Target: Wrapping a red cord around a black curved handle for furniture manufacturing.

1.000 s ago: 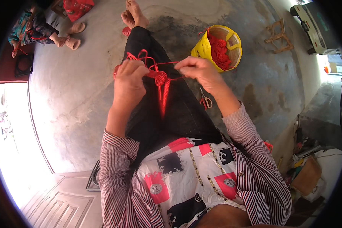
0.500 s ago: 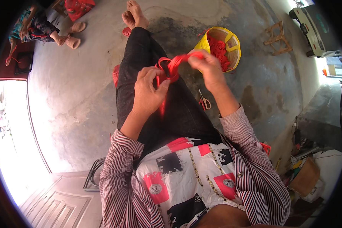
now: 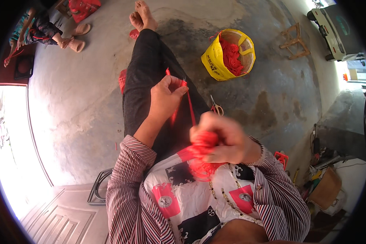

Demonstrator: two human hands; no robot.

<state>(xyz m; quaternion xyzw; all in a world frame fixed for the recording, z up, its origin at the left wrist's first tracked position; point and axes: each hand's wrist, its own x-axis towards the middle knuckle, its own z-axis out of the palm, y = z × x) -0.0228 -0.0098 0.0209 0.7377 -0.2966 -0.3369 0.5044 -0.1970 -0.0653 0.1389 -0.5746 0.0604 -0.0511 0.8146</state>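
Observation:
My left hand (image 3: 164,95) is above my thigh, pinching a red ribbon (image 3: 184,83) between thumb and fingertips. From there a narrow strand runs taut toward my right hand (image 3: 229,138). That hand is blurred by motion in front of my chest, its fingers wrapped round a bundle of red cord (image 3: 205,156) whose loose ends hang below. Another length of red ribbon dangles under my left hand. Scissors (image 3: 218,109) with pale and red handles lie beyond my right hand, partly covered by it.
A yellow bag (image 3: 213,61) holding red bundles stands on the concrete floor. Farther right are a small wooden stool (image 3: 295,42) and a vehicle (image 3: 331,32). Another person (image 3: 38,30) sits far left with red strands in hand. Red pieces lie beside my leg.
My right hand has swung from beyond my left hand back toward my chest, carrying the red cord bundle and drawing a strand out straight. My left hand keeps its pinch nearly in place.

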